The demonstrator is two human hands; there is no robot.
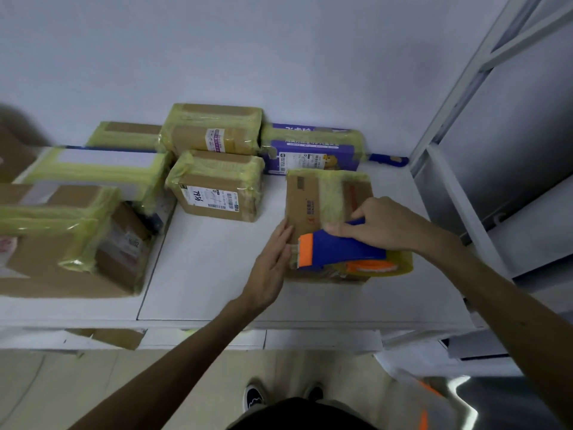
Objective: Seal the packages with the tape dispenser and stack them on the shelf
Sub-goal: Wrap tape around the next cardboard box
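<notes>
A flat brown cardboard package [305, 203] lies on the white table [210, 274], a strip of yellowish tape running down its middle. My right hand [381, 223] grips the blue handle of a blue and orange tape dispenser [338, 248], which sits on the package's near end with its yellow tape roll toward the right. My left hand [273, 262] lies flat with straight fingers against the package's left edge.
Several taped packages stand at the back and left: a brown labelled box [217, 187], a purple box [313, 150], a large box [62, 243]. A blue-handled tool [389, 159] lies by the wall. A white shelf frame [459, 169] rises on the right.
</notes>
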